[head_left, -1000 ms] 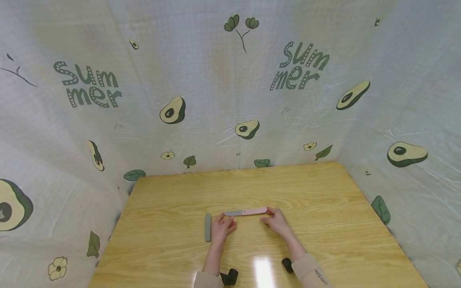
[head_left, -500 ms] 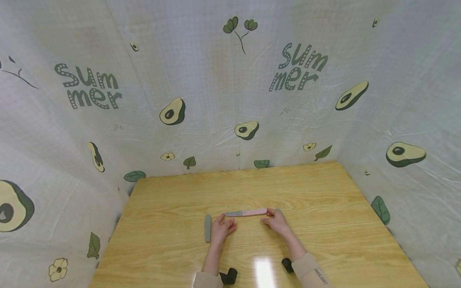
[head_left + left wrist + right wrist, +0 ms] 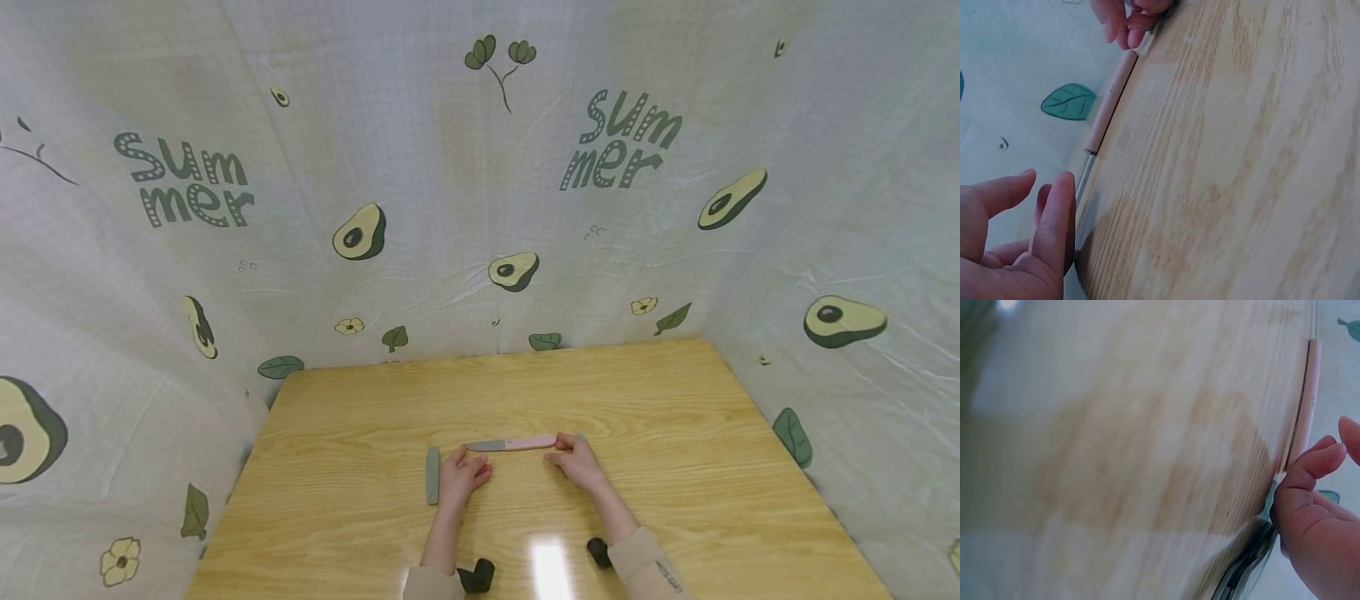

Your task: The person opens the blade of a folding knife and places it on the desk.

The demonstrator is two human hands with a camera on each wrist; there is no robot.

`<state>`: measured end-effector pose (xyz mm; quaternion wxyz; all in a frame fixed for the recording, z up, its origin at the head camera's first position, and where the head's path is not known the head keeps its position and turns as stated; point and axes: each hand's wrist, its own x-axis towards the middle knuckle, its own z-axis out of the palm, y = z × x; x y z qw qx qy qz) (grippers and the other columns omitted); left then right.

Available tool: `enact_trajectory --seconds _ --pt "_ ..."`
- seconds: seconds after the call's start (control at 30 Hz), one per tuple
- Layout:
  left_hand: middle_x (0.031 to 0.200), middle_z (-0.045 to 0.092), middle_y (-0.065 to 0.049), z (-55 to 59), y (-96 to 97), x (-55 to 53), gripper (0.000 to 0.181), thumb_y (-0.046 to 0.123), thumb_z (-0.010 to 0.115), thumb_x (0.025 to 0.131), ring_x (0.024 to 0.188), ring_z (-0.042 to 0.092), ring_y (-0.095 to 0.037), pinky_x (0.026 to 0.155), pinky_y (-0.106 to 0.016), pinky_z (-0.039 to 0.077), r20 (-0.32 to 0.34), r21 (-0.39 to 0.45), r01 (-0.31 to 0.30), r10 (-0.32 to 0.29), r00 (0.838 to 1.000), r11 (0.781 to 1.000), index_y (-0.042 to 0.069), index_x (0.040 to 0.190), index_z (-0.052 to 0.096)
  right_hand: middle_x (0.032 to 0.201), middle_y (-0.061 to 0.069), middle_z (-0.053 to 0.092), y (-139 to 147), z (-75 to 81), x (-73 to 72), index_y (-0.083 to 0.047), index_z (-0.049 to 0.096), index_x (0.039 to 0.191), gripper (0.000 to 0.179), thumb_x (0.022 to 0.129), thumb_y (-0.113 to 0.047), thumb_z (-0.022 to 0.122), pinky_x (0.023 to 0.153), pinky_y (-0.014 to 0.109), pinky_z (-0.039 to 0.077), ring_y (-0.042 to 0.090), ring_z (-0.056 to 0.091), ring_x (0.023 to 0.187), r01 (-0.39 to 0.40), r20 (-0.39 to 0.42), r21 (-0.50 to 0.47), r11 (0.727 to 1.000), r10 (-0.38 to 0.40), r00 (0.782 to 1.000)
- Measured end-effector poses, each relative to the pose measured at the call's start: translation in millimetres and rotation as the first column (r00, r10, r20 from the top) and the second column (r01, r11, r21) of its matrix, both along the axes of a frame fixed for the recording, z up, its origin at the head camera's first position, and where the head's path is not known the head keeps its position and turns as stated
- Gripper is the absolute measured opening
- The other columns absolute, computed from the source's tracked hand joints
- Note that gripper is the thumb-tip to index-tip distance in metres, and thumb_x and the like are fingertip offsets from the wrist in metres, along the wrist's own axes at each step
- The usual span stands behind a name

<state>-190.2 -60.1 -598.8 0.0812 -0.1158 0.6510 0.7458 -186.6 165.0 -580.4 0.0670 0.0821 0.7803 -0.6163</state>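
A folding knife with a pink handle [image 3: 531, 442] and a grey blade [image 3: 487, 446] lies unfolded across the wood table. My left hand [image 3: 459, 475] is at the blade's tip, fingers extended and thumb apart in the left wrist view. My right hand [image 3: 576, 462] is at the handle's far end, fingertips touching or almost touching it, thumb held apart. Left of my left hand lies a slim grey-green folded piece [image 3: 432, 475] with a rivet at its near end. Mostly hidden behind my right hand is another greenish thing [image 3: 580, 437]; a dark, metallic-edged object [image 3: 1244, 569] shows beside that hand.
The wood table [image 3: 360, 408] ends at a pale curtain [image 3: 435, 167] printed with avocados, which hangs behind and on both sides. Black wrist pieces [image 3: 477, 576] sit by my forearms. Light glares on the table's near part.
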Motion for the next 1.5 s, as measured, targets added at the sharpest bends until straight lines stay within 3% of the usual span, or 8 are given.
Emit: enact_trajectory --seconds 0.2,0.23,0.53,0.73,0.97,1.23,1.5 --pt "0.092 0.064 -0.017 7.3 -1.1 2.2 0.067 -0.001 0.060 0.093 0.084 0.069 -0.020 0.079 -0.029 0.061 0.000 -0.012 -0.009 0.009 1.000 1.000 -0.020 0.144 0.020 0.116 0.025 0.049 0.7 2.5 -1.4 0.014 0.035 0.142 0.066 0.086 -0.001 0.067 0.059 0.018 0.045 0.019 0.050 0.083 0.021 -0.004 0.011 1.000 -0.021 1.000" --pt "0.093 0.063 -0.019 13.0 -1.8 3.9 0.066 -0.002 0.059 0.093 0.085 0.069 -0.024 0.081 -0.032 0.061 -0.006 -0.015 -0.005 0.005 1.000 1.000 -0.020 0.144 0.020 0.116 0.025 0.049 0.7 2.9 -1.4 0.014 0.035 0.142 0.066 0.086 -0.002 0.068 0.060 0.018 0.045 0.019 0.050 0.085 0.020 -0.001 0.012 1.000 -0.020 1.000" --pt "0.086 0.061 -0.010 19.4 -11.1 5.2 0.065 0.001 0.061 0.093 0.089 0.070 -0.029 0.082 -0.034 0.061 -0.054 -0.020 -0.017 0.016 0.998 1.000 -0.018 0.144 0.025 0.121 0.026 0.049 -3.6 2.3 0.6 0.007 0.036 0.145 0.066 0.088 -0.002 0.067 0.053 0.018 0.042 0.014 0.048 0.069 0.021 0.009 -0.019 1.000 -0.021 1.000" --pt "0.093 0.064 -0.020 25.3 -19.7 7.0 0.061 0.001 0.062 0.093 0.089 0.070 -0.027 0.080 -0.032 0.062 -0.077 -0.021 -0.062 0.060 0.995 0.998 -0.016 0.143 0.031 0.121 0.028 0.051 -22.1 2.8 3.0 0.010 0.041 0.140 0.063 0.085 -0.001 0.070 0.054 0.016 0.045 0.012 0.050 0.069 0.002 -0.055 -0.021 1.000 -0.003 0.998" --pt "0.103 0.064 -0.030 28.6 -32.8 11.4 0.058 -0.001 0.061 0.092 0.087 0.070 -0.027 0.079 -0.034 0.062 -0.098 -0.021 -0.110 0.107 0.989 0.994 -0.014 0.142 0.035 0.119 0.028 0.051 -46.6 0.7 3.3 0.012 0.043 0.137 0.059 0.084 0.002 0.069 0.058 0.017 0.049 0.012 0.052 0.071 -0.041 -0.091 -0.076 0.996 0.034 0.995" --pt "0.102 0.063 -0.023 31.7 -48.7 19.7 0.052 0.003 0.060 0.094 0.097 0.067 -0.037 0.081 -0.030 0.061 -0.094 -0.088 -0.141 0.133 0.987 0.986 -0.012 0.140 0.040 0.122 0.028 0.048 -66.8 11.0 9.1 0.012 0.040 0.139 0.059 0.089 -0.003 0.067 0.068 0.026 0.056 0.014 0.052 0.077 -0.145 -0.109 -0.145 0.979 0.130 0.986" --pt "0.122 0.052 -0.029 32.0 -71.9 24.4 0.049 0.004 0.062 0.093 0.095 0.062 -0.021 0.082 -0.029 0.060 -0.081 -0.145 -0.237 0.227 0.970 0.961 -0.012 0.136 0.045 0.127 0.028 0.050 -99.8 10.1 14.6 0.008 0.046 0.136 0.056 0.089 -0.008 0.070 0.082 0.040 0.057 0.033 0.056 0.105 -0.240 -0.126 -0.081 0.967 0.229 0.965"
